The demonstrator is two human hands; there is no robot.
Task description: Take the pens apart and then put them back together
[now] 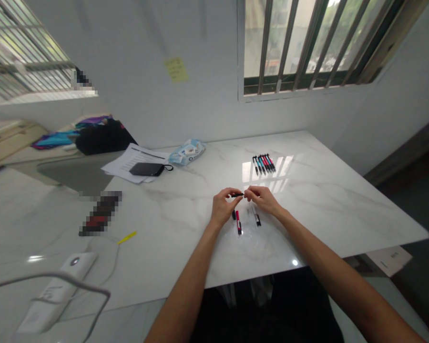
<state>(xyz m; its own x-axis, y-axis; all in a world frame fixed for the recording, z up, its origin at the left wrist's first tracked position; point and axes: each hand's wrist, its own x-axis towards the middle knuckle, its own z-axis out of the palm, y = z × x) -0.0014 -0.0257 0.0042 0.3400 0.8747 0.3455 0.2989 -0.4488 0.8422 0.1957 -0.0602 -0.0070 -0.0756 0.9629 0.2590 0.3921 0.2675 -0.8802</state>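
Observation:
Over the middle of the table, my left hand (222, 206) pinches a short black pen part (237, 195) held about level. My right hand (262, 198) is closed at the other end of the same part, its fingertips hiding that end. Just below my hands lie a red pen barrel (238, 219) with a black end and a small black piece (233, 215). A clear and black pen part (256, 218) rests under my right hand. Farther back, several pens (264, 164) in black, teal and red lie side by side in a row.
At the back left are printed papers (123, 166), a black pouch (146, 169) with a strap and a blue-white packet (188, 152). A white power strip (59, 290), a grey cable (75, 281) and a yellow strip (127, 237) occupy the left. The table's front edge is near my body.

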